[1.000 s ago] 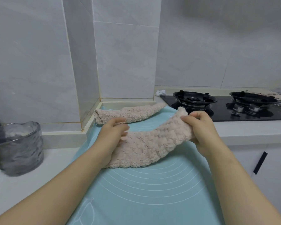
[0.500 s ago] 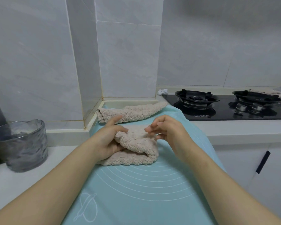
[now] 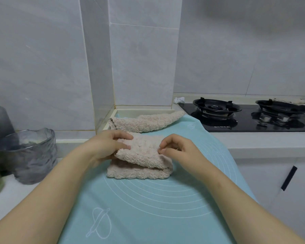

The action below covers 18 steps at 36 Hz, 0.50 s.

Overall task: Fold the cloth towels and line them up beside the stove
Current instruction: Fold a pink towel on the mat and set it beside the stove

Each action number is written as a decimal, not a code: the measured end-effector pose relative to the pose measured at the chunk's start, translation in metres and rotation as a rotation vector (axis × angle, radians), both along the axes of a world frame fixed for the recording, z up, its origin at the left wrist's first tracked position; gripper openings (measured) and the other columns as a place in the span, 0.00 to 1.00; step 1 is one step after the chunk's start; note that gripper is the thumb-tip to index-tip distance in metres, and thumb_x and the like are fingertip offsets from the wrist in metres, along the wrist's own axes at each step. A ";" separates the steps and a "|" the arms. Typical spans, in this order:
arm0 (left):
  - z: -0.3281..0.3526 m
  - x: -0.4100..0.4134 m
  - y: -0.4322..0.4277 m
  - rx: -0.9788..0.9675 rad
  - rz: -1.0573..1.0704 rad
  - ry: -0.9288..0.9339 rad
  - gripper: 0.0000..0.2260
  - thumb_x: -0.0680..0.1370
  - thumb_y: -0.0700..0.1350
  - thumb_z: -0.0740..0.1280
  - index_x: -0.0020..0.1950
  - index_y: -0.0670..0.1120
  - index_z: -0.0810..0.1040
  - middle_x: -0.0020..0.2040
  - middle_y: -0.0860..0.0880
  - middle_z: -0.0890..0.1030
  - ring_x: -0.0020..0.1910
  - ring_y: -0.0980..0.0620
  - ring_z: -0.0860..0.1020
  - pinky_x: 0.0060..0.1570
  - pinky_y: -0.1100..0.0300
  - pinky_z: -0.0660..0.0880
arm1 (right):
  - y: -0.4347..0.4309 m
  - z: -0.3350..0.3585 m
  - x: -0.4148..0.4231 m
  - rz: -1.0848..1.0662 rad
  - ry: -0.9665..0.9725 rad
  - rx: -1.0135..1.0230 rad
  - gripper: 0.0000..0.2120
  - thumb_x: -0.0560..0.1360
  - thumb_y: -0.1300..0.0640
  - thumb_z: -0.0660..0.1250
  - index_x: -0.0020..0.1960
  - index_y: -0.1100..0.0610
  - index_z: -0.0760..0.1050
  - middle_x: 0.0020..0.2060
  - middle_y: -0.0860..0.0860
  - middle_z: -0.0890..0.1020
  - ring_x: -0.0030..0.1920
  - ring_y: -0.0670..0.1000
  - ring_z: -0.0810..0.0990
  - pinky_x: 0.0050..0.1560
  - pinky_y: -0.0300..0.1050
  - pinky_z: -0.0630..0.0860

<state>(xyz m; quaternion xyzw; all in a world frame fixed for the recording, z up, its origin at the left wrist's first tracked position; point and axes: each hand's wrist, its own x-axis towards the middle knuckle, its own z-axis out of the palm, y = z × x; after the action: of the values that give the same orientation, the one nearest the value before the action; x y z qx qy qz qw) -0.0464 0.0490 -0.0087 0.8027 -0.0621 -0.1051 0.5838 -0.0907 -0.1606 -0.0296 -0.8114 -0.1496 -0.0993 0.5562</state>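
- On the turquoise silicone baking mat [image 3: 148,213] spread over the white bench [image 3: 264,144], a beige fluffy cloth towel [image 3: 141,158] lies doubled over, its top layer raised a little off the layer beneath.
- The left hand [image 3: 102,147] pinches the top layer's left edge, thumb below and fingers [image 3: 124,136] curled over it, seemingly to keep that edge from sliding.
- The right hand [image 3: 179,149] has its fingers [image 3: 166,140] bent in close, nipping the right side of the same layer near the fold; I'd say it is squaring the edges.
- A second beige towel [image 3: 144,122] lies in a long, loose strip at the mat's far edge, just beside the black glass gas stove [image 3: 245,120]. It looks only roughly folded, so more work probably waits there.
- The mat gives a flat surface for folding, right next to where the towels must be lined up.
- A grey ribbed glass bowl [image 3: 32,155] stands well apart to the left, clear of the folding.
- To my eye, the task is about midway.
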 end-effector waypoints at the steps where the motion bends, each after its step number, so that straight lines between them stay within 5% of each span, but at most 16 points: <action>1: 0.001 -0.002 0.001 0.034 -0.010 -0.008 0.11 0.73 0.33 0.68 0.48 0.48 0.79 0.39 0.48 0.72 0.36 0.51 0.70 0.30 0.67 0.68 | 0.000 0.000 0.000 -0.001 -0.003 -0.034 0.05 0.72 0.63 0.68 0.41 0.54 0.76 0.41 0.52 0.82 0.44 0.51 0.79 0.51 0.40 0.74; 5: 0.000 -0.003 0.005 0.294 -0.021 -0.108 0.11 0.73 0.37 0.70 0.53 0.48 0.78 0.37 0.50 0.69 0.32 0.54 0.67 0.28 0.68 0.64 | 0.001 0.001 -0.003 0.027 -0.014 -0.145 0.07 0.72 0.63 0.67 0.41 0.52 0.76 0.41 0.52 0.83 0.38 0.41 0.77 0.37 0.27 0.69; 9: 0.007 -0.006 0.009 0.225 0.060 -0.021 0.08 0.73 0.34 0.66 0.45 0.47 0.75 0.38 0.50 0.74 0.30 0.54 0.71 0.24 0.67 0.69 | 0.002 0.002 -0.004 -0.072 -0.144 -0.208 0.09 0.72 0.61 0.67 0.36 0.48 0.75 0.34 0.45 0.81 0.35 0.38 0.75 0.39 0.31 0.70; 12: 0.010 -0.005 0.009 0.269 0.231 -0.193 0.06 0.73 0.36 0.63 0.41 0.47 0.72 0.38 0.48 0.77 0.34 0.52 0.74 0.32 0.63 0.70 | 0.006 0.004 -0.004 -0.266 -0.368 -0.205 0.07 0.70 0.54 0.62 0.36 0.43 0.72 0.34 0.41 0.79 0.41 0.39 0.75 0.40 0.30 0.68; 15: 0.006 -0.007 -0.003 0.379 0.336 -0.422 0.05 0.73 0.39 0.64 0.47 0.47 0.73 0.42 0.49 0.78 0.36 0.53 0.75 0.35 0.60 0.69 | 0.015 0.005 -0.001 -0.309 -0.333 -0.334 0.11 0.74 0.50 0.59 0.52 0.49 0.77 0.48 0.43 0.80 0.51 0.40 0.72 0.51 0.32 0.66; 18: -0.005 -0.007 -0.018 0.439 0.223 -0.481 0.08 0.76 0.47 0.64 0.54 0.52 0.71 0.57 0.48 0.74 0.51 0.48 0.76 0.49 0.56 0.71 | 0.019 -0.002 0.005 -0.280 -0.171 -0.485 0.19 0.78 0.48 0.59 0.67 0.52 0.70 0.64 0.46 0.74 0.66 0.48 0.68 0.66 0.45 0.63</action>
<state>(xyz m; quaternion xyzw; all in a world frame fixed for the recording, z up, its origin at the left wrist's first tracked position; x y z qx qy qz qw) -0.0531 0.0310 -0.0141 0.9127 -0.0859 0.1409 0.3739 -0.0858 -0.1419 -0.0312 -0.9221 -0.1020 -0.2044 0.3124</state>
